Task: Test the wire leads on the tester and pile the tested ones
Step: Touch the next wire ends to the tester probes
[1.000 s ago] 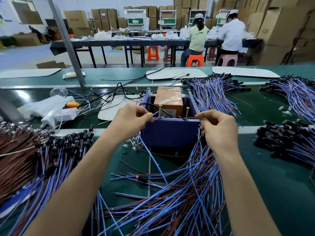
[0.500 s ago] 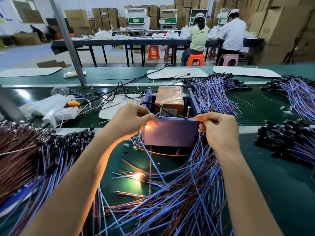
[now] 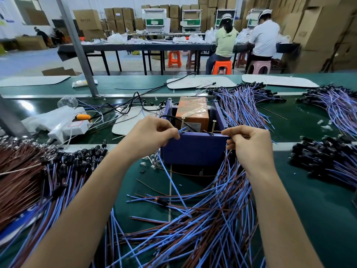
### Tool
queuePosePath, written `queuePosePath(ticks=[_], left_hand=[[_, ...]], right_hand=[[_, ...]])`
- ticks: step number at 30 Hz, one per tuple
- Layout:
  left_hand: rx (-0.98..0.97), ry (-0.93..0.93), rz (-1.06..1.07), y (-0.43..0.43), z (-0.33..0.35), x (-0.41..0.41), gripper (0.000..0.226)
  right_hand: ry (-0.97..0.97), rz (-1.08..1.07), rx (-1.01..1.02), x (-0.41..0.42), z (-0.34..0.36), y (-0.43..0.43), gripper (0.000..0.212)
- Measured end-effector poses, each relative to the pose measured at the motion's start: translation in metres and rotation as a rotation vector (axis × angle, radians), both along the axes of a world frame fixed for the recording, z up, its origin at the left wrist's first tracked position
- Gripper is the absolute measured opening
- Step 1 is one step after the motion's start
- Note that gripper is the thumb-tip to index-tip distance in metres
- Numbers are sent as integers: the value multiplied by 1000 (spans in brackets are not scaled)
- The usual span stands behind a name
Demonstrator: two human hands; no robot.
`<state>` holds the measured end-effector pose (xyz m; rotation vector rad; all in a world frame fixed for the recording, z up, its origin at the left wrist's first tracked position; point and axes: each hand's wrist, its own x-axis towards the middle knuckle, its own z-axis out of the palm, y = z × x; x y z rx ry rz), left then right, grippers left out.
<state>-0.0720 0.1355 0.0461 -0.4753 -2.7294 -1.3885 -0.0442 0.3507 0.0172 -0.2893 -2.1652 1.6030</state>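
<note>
Wire leads [image 3: 202, 225], blue and brown, lie in a loose tangle on the green bench [image 3: 318, 209] directly in front of the tester [image 3: 195, 149], an open-topped purple box. Inside the tester sits an orange block [image 3: 193, 111]. Two upright screws rise just behind its front wall, the left screw [image 3: 182, 122] and the right screw [image 3: 213, 126].

My left hand [image 3: 152, 134], at the tester's front left corner, pinches a blue lead [image 3: 170, 176] between thumb and forefinger, the other fingers curled. The lead's tip points at the foot of the left screw, and the rest of it trails down past the tester's front into the tangle.

My right hand [image 3: 249, 144], at the tester's front right corner, pinches a brown lead [image 3: 217, 131] in the same way, its tip reaching toward the foot of the right screw. Whether either tip touches its screw I cannot tell.

Left of the tester lies a heap of black-capped leads [image 3: 73, 161], the wires mostly brown farther out. Right of the tester lies a second black-capped heap [image 3: 324, 161]. Behind the tester to its right, more blue leads [image 3: 243, 107] fan out. A white power strip [image 3: 67, 129] lies to the tester's left rear.
</note>
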Motion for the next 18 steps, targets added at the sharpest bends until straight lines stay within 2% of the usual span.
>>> queuePosePath(ticks=[2,7,11,15,18], left_hand=[[93,-27,-48,2,3,3,17],[435,-124,-140,16,7,14,4],[625,-254,-221,23,8,19,14],[778,-284,-297,22,13,23,13],[1005,-179,-299,15,22,23,11]], right_hand=[[9,46,-21,4,6,0,40],[74,373,-328,21,29,-12,25],[97,528,-410,32,39,-28,21],[82,573,-406,38,44,-38,16],[-5,661,-241,42,46,-33,3]])
